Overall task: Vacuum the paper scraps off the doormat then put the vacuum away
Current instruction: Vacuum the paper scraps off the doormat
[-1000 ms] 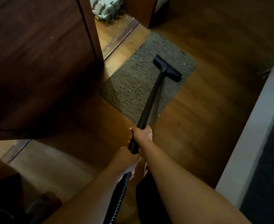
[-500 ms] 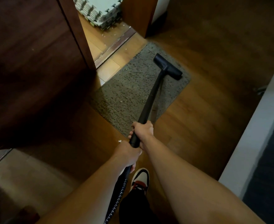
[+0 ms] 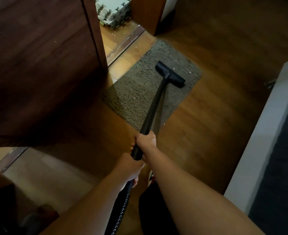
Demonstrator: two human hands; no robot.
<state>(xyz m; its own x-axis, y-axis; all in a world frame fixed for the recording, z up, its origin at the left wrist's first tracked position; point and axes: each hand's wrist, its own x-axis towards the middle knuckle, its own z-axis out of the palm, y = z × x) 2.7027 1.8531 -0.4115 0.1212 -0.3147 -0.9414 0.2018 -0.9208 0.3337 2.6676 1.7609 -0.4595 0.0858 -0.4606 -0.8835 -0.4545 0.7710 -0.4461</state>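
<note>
A grey speckled doormat (image 3: 140, 85) lies on the wooden floor in front of a doorway. The black vacuum wand (image 3: 154, 106) runs from my hands up to its flat floor head (image 3: 170, 74), which rests on the mat's far right part. Small white paper scraps (image 3: 189, 72) lie on the mat beside the head and near its right edge. My right hand (image 3: 146, 140) grips the wand higher up. My left hand (image 3: 131, 167) grips it just below, where the ribbed hose (image 3: 121, 212) begins.
A dark wooden door (image 3: 38, 65) stands open at the left. Beyond the metal threshold track (image 3: 123, 44) lies a stack of pale foam mat tiles (image 3: 112, 12) with scraps around. A white wall edge (image 3: 265, 133) runs down the right. My shoe (image 3: 151, 177) shows under my arms.
The floor head has slid back toward me and to the right across the mat. The camera view shifted, bringing the door further right. Both hands keep their grip on the wand.
</note>
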